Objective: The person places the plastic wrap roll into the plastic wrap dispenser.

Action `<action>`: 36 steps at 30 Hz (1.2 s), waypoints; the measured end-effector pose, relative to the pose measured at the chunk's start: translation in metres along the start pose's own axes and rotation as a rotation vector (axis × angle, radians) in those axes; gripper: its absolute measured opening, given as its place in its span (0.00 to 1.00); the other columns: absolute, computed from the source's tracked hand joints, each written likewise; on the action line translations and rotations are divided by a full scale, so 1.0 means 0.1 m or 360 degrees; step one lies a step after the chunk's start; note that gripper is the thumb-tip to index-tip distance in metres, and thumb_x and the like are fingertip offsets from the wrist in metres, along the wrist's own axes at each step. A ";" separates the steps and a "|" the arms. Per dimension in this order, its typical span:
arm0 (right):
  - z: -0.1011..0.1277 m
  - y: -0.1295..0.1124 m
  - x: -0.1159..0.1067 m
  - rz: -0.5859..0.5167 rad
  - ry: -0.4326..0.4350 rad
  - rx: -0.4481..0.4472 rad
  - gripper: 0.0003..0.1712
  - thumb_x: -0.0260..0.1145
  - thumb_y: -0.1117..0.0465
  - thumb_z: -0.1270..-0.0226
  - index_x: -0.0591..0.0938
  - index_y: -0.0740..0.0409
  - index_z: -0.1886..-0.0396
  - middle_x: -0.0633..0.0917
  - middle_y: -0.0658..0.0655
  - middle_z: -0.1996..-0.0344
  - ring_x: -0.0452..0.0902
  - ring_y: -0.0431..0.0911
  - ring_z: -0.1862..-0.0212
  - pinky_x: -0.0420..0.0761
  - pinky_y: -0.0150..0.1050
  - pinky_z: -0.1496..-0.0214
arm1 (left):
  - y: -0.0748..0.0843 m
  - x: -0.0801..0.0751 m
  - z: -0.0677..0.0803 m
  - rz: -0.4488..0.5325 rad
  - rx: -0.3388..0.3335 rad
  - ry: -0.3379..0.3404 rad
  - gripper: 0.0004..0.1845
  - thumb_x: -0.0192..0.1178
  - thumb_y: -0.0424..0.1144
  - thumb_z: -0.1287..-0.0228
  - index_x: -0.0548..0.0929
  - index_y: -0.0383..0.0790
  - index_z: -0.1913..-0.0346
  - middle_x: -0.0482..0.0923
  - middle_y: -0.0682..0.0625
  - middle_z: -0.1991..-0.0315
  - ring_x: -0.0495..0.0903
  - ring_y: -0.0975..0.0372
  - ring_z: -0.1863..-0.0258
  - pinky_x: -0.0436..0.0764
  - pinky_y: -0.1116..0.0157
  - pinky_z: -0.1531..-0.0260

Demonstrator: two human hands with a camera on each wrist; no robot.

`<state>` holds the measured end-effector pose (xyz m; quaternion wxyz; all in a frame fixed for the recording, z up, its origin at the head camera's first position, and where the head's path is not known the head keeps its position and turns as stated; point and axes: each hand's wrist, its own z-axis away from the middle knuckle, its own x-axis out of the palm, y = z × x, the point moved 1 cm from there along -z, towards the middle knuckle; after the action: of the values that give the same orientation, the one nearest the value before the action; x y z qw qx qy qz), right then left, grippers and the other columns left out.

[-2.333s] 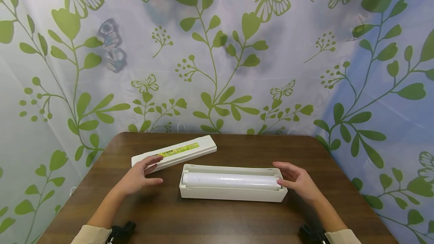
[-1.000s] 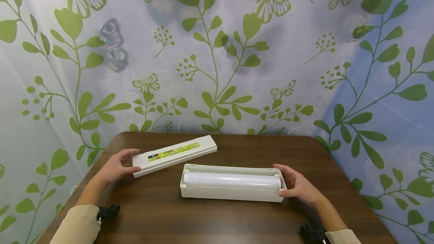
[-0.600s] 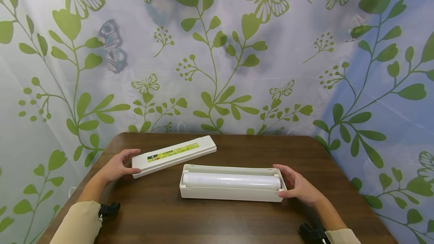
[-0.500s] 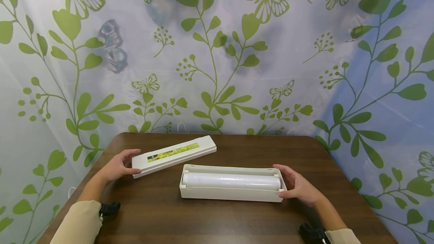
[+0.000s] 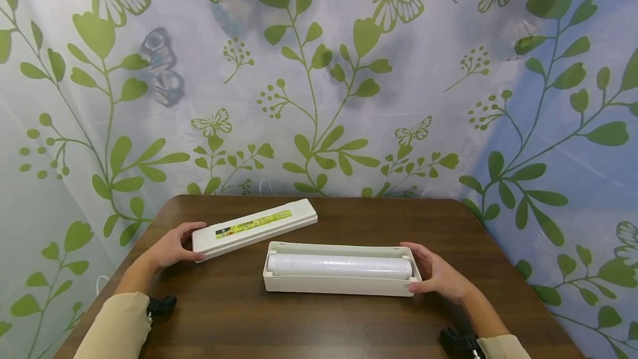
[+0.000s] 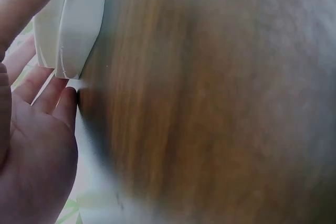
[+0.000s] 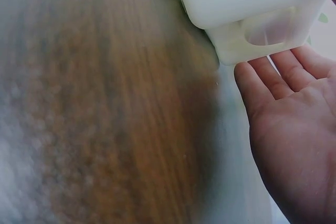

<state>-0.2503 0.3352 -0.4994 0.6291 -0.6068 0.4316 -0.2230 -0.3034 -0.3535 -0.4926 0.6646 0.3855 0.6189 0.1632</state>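
A long white box point(image 5: 339, 286) with a white film roll point(image 5: 339, 265) lying in it sits at the middle of the table in the head view. My right hand point(image 5: 441, 276) grips the box's right end, thumb at the near corner and fingers round the far side. The right wrist view shows that box end with an oval recess, fingers along it. Behind and to the left lies a white lid point(image 5: 294, 219) with a yellow-green label, slanted. My left hand point(image 5: 171, 245) holds the lid's left end between thumb and fingers. In the left wrist view part of the lid's end is cropped.
The brown wooden table point(image 5: 319, 326) has rounded far corners. Behind it hangs a pale curtain point(image 5: 319, 98) printed with green leaves and butterflies. Black wrist devices point(image 5: 161, 307) sit at both sleeves.
My left hand has moved left from over the lid's label to its left end and taken hold there. My right thumb has shifted from the roll's end to the box's near corner.
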 end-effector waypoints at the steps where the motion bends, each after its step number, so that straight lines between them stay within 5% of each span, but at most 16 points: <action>1: 0.00 0.00 0.00 -0.0008 -0.0002 -0.0002 0.55 0.76 0.70 0.44 0.54 0.70 0.23 0.66 0.75 0.31 0.76 0.38 0.39 0.82 0.36 0.41 | 0.00 0.00 0.00 -0.0016 0.0000 0.0002 0.47 0.80 0.44 0.48 0.68 0.34 0.27 0.68 0.33 0.30 0.71 0.41 0.32 0.74 0.74 0.43; 6: -0.01 0.00 0.00 -0.0015 -0.0019 -0.0013 0.55 0.75 0.71 0.43 0.53 0.71 0.23 0.69 0.71 0.31 0.76 0.38 0.39 0.82 0.37 0.42 | 0.00 0.00 -0.01 -0.0120 -0.0005 0.0001 0.49 0.81 0.48 0.50 0.69 0.36 0.27 0.71 0.35 0.32 0.74 0.46 0.38 0.76 0.61 0.43; 14: -0.01 0.00 0.00 -0.0016 -0.0024 -0.0013 0.55 0.75 0.71 0.43 0.53 0.72 0.23 0.67 0.76 0.32 0.77 0.39 0.41 0.83 0.39 0.43 | 0.04 -0.01 -0.02 -0.0180 0.0021 -0.0005 0.49 0.83 0.49 0.54 0.72 0.38 0.29 0.74 0.36 0.34 0.73 0.49 0.42 0.74 0.55 0.45; 36: 0.00 -0.01 0.00 -0.0004 -0.0029 -0.0018 0.53 0.74 0.71 0.43 0.54 0.71 0.23 0.66 0.79 0.32 0.77 0.39 0.41 0.84 0.39 0.44 | 0.02 -0.01 -0.05 -0.0190 -0.0045 -0.0078 0.49 0.83 0.49 0.54 0.71 0.37 0.29 0.74 0.36 0.35 0.74 0.49 0.42 0.73 0.51 0.43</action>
<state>-0.2501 0.3350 -0.4984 0.6293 -0.6130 0.4262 -0.2158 -0.3077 -0.3512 -0.4898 0.6934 0.3424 0.6221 0.1226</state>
